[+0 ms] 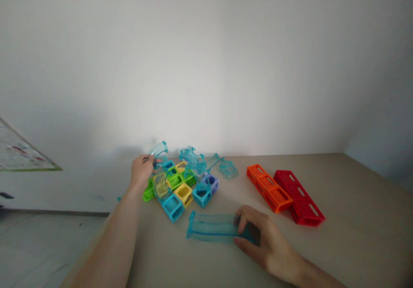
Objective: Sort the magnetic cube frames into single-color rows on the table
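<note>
My right hand [258,238] pinches the right end of a long, clear teal track piece [213,228] low over the near part of the table. At the back left, my left hand [143,170] has its fingers closed on a curved clear teal piece [159,148], which sticks up to the right. Beside that hand lies a pile of hollow blocks, among them a green block [176,180], a yellow block [183,194] and a blue block [173,207]. More clear teal pieces [193,159] rest on and behind the blocks.
An orange block row [269,188] and a red block row [299,198] lie side by side on the right of the table [355,219]. A pale wall [206,64] stands behind. The table's left edge drops to a floor [48,245].
</note>
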The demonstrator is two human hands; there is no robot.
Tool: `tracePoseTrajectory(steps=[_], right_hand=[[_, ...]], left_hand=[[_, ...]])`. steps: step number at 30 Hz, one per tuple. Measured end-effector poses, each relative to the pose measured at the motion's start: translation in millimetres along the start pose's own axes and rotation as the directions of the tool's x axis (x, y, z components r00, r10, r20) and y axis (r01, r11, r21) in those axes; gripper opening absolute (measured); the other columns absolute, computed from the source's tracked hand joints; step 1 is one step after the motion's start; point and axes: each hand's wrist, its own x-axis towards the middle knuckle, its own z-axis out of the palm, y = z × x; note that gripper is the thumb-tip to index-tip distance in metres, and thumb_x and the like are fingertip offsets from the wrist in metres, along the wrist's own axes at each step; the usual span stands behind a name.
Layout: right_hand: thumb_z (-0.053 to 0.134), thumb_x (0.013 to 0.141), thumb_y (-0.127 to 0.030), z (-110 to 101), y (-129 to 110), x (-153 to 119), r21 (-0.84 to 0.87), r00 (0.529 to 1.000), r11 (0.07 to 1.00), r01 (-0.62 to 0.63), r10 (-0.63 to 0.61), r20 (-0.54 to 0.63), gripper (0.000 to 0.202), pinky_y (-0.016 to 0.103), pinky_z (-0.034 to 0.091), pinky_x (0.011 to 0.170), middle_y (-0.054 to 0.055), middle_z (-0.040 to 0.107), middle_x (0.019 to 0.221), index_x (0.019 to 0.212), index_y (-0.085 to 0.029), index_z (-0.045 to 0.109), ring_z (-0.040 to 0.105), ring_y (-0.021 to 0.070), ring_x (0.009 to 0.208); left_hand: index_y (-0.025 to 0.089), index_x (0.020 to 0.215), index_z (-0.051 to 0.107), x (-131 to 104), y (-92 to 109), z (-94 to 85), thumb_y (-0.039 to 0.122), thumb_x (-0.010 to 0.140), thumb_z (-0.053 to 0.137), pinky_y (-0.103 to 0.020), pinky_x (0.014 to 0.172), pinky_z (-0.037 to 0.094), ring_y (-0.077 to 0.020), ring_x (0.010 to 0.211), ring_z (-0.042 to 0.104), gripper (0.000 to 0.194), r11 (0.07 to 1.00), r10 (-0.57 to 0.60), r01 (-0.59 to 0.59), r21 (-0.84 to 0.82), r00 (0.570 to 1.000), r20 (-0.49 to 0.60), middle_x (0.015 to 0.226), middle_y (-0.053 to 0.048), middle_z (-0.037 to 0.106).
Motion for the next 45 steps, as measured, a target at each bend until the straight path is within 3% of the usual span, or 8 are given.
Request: tracePoseTrajectory(steps=[6, 12, 17, 24, 29, 36, 40, 45], right_hand=[[0.066, 0.079, -0.017, 1, 1, 0, 0.002, 1.000, 1.000, -0.005, 0.005, 0.008, 0.014, 0.030, 0.044, 0.066, 0.002, 0.061, 0.089, 0.077, -0.021, 0.053, 0.059, 0.0175, 0.077], [0.066, 0.079, -0.017, 1, 0, 2, -0.010, 1.000, 1.000, -0.017, 0.017, 0.013, 0.014, 0.029, 0.044, 0.064, 0.002, 0.061, 0.088, 0.077, -0.021, 0.053, 0.058, 0.0171, 0.075], [0.066, 0.078, -0.016, 1, -1, 2, -0.010, 1.000, 1.000, -0.022, 0.022, 0.016, 0.014, 0.029, 0.044, 0.064, 0.001, 0.061, 0.088, 0.076, -0.021, 0.053, 0.058, 0.0168, 0.074], [0.066, 0.079, -0.018, 2, 2, -1, -0.007, 1.000, 1.000, -0.011, 0.011, 0.003, 0.013, 0.029, 0.045, 0.065, 0.002, 0.062, 0.088, 0.077, -0.021, 0.053, 0.059, 0.0179, 0.076], [0.065, 0.079, -0.018, 1, 1, 1, -0.015, 1.000, 1.000, -0.018, 0.018, 0.015, 0.012, 0.029, 0.045, 0.064, 0.002, 0.061, 0.088, 0.078, -0.021, 0.054, 0.059, 0.0177, 0.075], [0.063, 0.081, -0.018, 0, 2, 1, 0.007, 1.000, 1.000, -0.011, 0.011, 0.020, 0.010, 0.030, 0.045, 0.066, 0.003, 0.061, 0.089, 0.080, -0.021, 0.054, 0.058, 0.0186, 0.077], [0.058, 0.080, -0.008, 2, 6, 0, 0.051, 0.999, 0.998, 0.048, -0.048, 0.003, 0.013, 0.031, 0.045, 0.070, 0.003, 0.060, 0.089, 0.081, -0.021, 0.054, 0.058, 0.0190, 0.081], [0.055, 0.072, -0.002, 1, 6, -1, 0.042, 0.997, 0.996, 0.078, -0.078, -0.004, 0.020, 0.031, 0.044, 0.070, 0.003, 0.060, 0.089, 0.080, -0.021, 0.054, 0.057, 0.0192, 0.081]], left_hand=[[0.018, 0.086, 0.054, -7, 15, -4.8, 0.028, 0.083, 0.053, -0.024, 0.052, 0.048, -0.0149, 0.056, 0.064, 0.010, 0.969, -0.107, 0.117, -0.216, 0.993, 0.060, 0.067, -0.004, 0.069], [0.016, 0.077, 0.055, -10, 22, -10.3, 0.022, 0.080, 0.055, -0.024, 0.044, 0.044, -0.0130, 0.044, 0.057, 0.007, 0.933, -0.179, 0.213, -0.291, 0.974, 0.138, 0.065, -0.005, 0.068], [0.014, 0.076, 0.059, -7, 27, -18.7, 0.022, 0.075, 0.059, -0.022, 0.044, 0.041, -0.0092, 0.041, 0.051, 0.009, 0.923, -0.169, 0.187, -0.338, 0.982, 0.082, 0.061, -0.001, 0.064], [0.016, 0.085, 0.059, -12, 41, -21.5, 0.016, 0.069, 0.063, -0.025, 0.052, 0.046, -0.0114, 0.050, 0.058, 0.017, 0.918, -0.125, 0.120, -0.379, 0.992, 0.011, 0.066, -0.001, 0.065], [0.014, 0.090, 0.060, -23, 55, -19.9, 0.011, 0.063, 0.065, -0.028, 0.056, 0.051, -0.0167, 0.058, 0.065, 0.028, 0.908, -0.100, 0.174, -0.381, 0.973, 0.207, 0.071, -0.005, 0.068], [0.012, 0.078, 0.063, -60, 85, -12.9, 0.011, 0.058, 0.068, -0.028, 0.054, 0.049, -0.0159, 0.050, 0.061, 0.021, 0.923, 0.002, 0.219, -0.317, 0.820, 0.572, 0.064, -0.002, 0.063], [0.014, 0.081, 0.067, -99, 94, -6.7, 0.018, 0.068, 0.071, -0.025, 0.053, 0.046, -0.0148, 0.054, 0.061, 0.014, 0.935, 0.038, 0.235, -0.265, 0.677, 0.735, 0.064, -0.002, 0.062], [0.017, 0.088, 0.068, -147, 78, -0.5, 0.031, 0.080, 0.068, -0.028, 0.055, 0.051, -0.0156, 0.059, 0.061, 0.016, 0.824, 0.075, 0.460, -0.329, 0.488, 0.869, 0.075, -0.005, 0.063]])
